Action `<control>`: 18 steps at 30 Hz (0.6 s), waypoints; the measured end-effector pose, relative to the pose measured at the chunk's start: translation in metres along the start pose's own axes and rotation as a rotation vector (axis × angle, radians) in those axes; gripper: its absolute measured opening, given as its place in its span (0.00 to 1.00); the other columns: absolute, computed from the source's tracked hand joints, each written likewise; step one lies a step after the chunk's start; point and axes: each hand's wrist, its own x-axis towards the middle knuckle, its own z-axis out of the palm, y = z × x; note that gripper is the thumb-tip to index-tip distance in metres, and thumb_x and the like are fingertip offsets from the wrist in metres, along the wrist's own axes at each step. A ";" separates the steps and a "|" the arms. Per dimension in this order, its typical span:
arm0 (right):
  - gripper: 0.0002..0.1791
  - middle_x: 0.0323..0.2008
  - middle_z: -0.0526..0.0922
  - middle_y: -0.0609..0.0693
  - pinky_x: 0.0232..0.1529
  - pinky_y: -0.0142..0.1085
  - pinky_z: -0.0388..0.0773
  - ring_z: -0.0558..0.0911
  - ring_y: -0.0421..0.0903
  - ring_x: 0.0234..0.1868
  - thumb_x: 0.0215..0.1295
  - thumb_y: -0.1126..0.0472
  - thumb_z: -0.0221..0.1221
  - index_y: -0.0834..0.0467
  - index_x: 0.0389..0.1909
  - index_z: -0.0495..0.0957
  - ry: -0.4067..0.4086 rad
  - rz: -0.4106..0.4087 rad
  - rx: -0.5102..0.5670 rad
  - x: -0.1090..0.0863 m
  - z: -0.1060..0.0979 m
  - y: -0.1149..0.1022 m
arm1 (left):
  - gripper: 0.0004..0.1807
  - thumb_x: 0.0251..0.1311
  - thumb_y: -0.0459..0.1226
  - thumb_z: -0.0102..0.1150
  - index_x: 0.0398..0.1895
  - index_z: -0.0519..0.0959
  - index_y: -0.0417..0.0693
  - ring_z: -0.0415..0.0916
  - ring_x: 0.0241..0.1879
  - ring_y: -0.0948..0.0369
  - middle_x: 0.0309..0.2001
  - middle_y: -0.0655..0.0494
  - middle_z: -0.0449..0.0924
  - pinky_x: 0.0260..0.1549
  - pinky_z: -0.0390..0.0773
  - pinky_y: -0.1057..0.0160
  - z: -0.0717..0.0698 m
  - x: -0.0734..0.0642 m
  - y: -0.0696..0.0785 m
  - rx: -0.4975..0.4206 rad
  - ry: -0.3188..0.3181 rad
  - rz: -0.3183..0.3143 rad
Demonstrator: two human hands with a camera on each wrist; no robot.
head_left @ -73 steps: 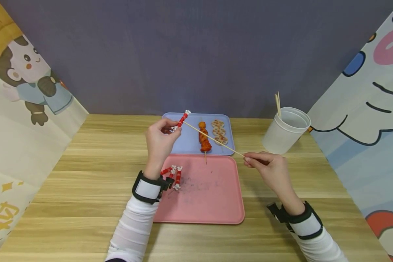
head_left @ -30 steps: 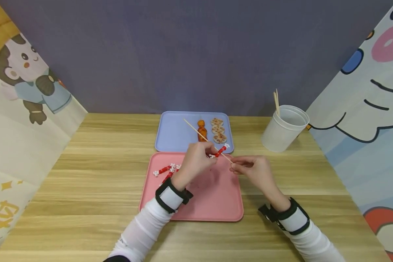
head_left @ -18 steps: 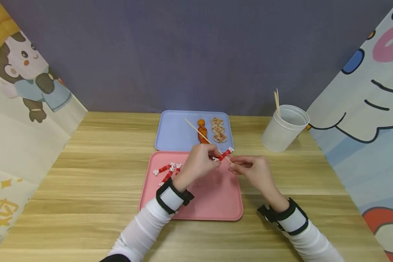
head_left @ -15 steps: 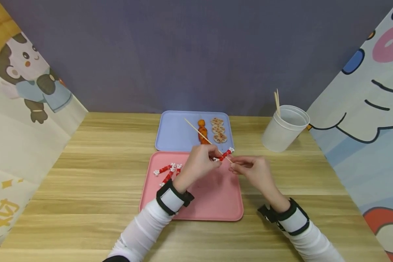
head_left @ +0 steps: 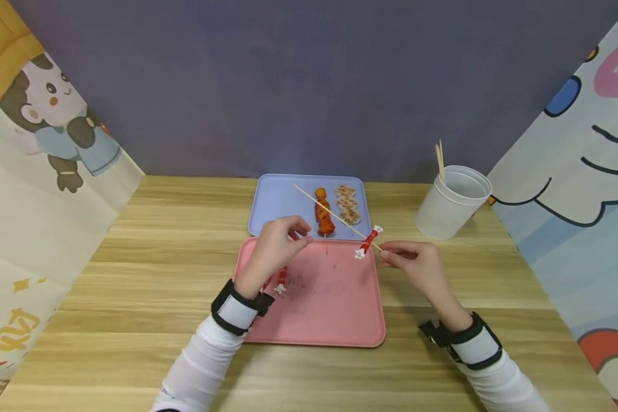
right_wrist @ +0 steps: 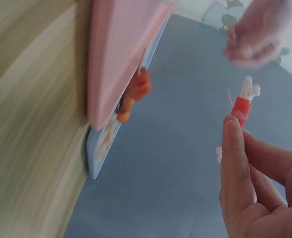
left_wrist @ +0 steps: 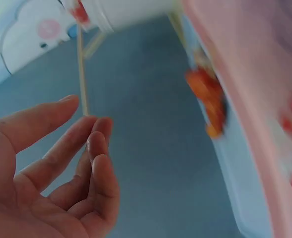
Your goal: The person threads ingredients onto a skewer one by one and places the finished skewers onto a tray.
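Observation:
My right hand (head_left: 417, 264) pinches a thin wooden skewer (head_left: 347, 224) close to its lower end. An enoki mushroom roll (head_left: 369, 241), red in the middle with white tufted ends, sits crosswise on the skewer just beyond those fingertips. In the right wrist view the white stems of the enoki roll (right_wrist: 242, 106) show past the thumb. My left hand (head_left: 274, 247) hovers over the upper left of the pink tray (head_left: 335, 317), thumb and fingers apart, holding nothing. Below it lie other enoki rolls (head_left: 281, 278), partly hidden by the wrist.
Behind the pink tray is a blue tray (head_left: 280, 200) with an orange-brown meat skewer (head_left: 323, 217) and a skewer of lotus-root slices (head_left: 348, 203). At the back right stands a white bucket (head_left: 443, 212) with a few wooden sticks (head_left: 440, 160) leaning in it.
My left hand brought the enoki roll down the skewer toward my right hand, let go of it, and moved back left over the pink tray. My right hand keeps its pinch, shifted slightly right.

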 end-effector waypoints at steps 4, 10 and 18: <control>0.12 0.36 0.83 0.70 0.33 0.37 0.83 0.85 0.32 0.29 0.58 0.70 0.63 0.73 0.42 0.81 0.026 0.020 -0.021 0.000 -0.009 0.006 | 0.07 0.53 0.34 0.65 0.36 0.83 0.46 0.79 0.35 0.57 0.37 0.52 0.84 0.35 0.78 0.59 -0.016 -0.005 -0.024 0.075 -0.043 -0.038; 0.13 0.35 0.85 0.64 0.33 0.34 0.83 0.85 0.31 0.29 0.58 0.67 0.64 0.71 0.42 0.82 0.079 0.071 -0.107 -0.002 -0.023 0.016 | 0.09 0.51 0.29 0.62 0.37 0.83 0.40 0.77 0.38 0.51 0.37 0.46 0.82 0.33 0.78 0.57 -0.029 -0.013 -0.049 0.147 -0.125 -0.118; 0.13 0.33 0.86 0.60 0.31 0.32 0.82 0.84 0.30 0.27 0.58 0.68 0.63 0.72 0.43 0.81 0.124 0.116 -0.132 -0.005 -0.036 0.024 | 0.06 0.49 0.28 0.63 0.33 0.82 0.39 0.75 0.32 0.55 0.31 0.47 0.80 0.28 0.76 0.61 -0.030 -0.020 -0.070 0.243 -0.193 -0.152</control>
